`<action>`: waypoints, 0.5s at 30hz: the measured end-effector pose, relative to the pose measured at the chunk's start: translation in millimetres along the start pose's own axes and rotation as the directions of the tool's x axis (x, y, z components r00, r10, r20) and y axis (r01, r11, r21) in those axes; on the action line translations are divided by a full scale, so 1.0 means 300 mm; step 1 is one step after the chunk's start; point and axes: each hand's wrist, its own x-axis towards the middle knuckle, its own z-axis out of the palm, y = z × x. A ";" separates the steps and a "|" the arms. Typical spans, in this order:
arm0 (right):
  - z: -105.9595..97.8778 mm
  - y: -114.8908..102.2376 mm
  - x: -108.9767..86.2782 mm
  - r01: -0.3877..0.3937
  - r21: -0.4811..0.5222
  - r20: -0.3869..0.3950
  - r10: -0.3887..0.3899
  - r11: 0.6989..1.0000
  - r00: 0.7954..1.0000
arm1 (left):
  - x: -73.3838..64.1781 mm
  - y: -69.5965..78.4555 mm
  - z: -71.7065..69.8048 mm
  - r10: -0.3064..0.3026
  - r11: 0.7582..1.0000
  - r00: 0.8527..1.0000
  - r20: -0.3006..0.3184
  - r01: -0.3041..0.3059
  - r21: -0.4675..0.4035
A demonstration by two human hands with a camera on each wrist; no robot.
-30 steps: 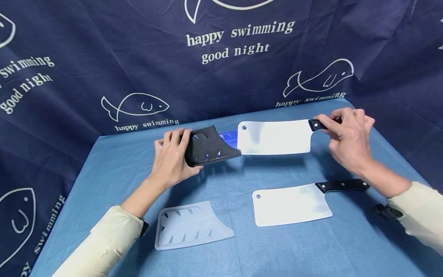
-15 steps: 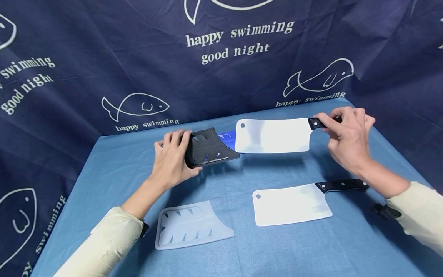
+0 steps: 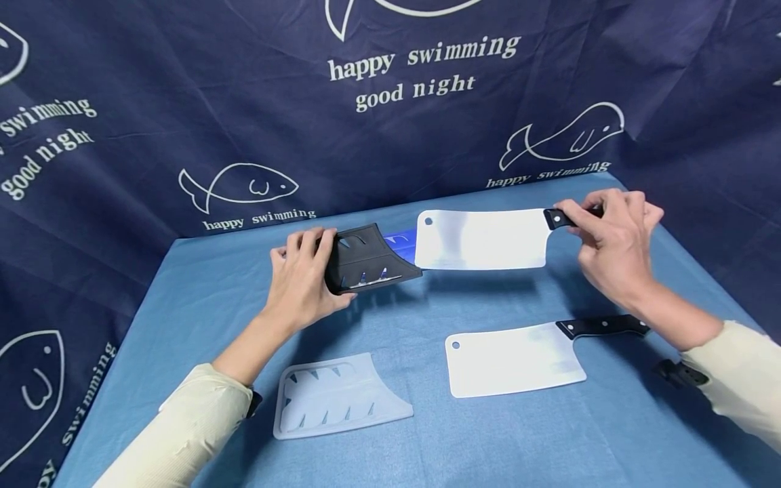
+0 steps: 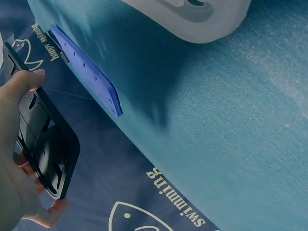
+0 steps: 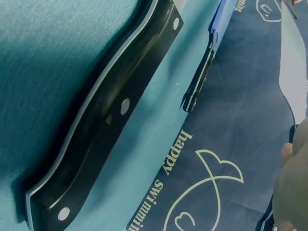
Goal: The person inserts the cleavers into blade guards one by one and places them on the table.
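Observation:
My left hand [image 3: 303,278] grips a black slotted blade guard [image 3: 369,257] by its closed end, thumb below and fingers above, raised off the table. My right hand [image 3: 619,244] holds a cleaver [image 3: 482,239] by its black handle, its broad blade level and pointing left. The blade's front end is at the mouth of the black guard; whether any of it is inside cannot be told. On the table below lie a second cleaver [image 3: 515,361] with a riveted black handle [image 5: 122,103] and a translucent white blade guard [image 3: 344,396].
Behind the raised pieces lies a blue blade guard [image 4: 86,70], partly hidden in the head view. A black handle [image 5: 198,79] extends from it in the right wrist view. A dark blue printed curtain [image 3: 421,149] rises along the back edge of the blue-covered table [image 3: 201,291].
The held cleaver has shifted slightly left and up toward the black guard, mostly in the first half second. Both hands stay nearly still, and the pieces on the table have not moved.

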 end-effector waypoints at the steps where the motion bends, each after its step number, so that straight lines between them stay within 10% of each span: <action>1: -0.001 0.000 0.000 0.001 -0.002 0.000 -0.001 1.000 1.000 | 0.001 0.000 0.000 0.008 1.000 1.000 -0.006 -0.008 0.002; 15: 0.014 -0.019 0.006 0.059 -0.011 0.052 -0.058 0.998 0.997 | 0.032 0.046 0.003 0.058 0.998 0.997 -0.049 -0.059 -0.012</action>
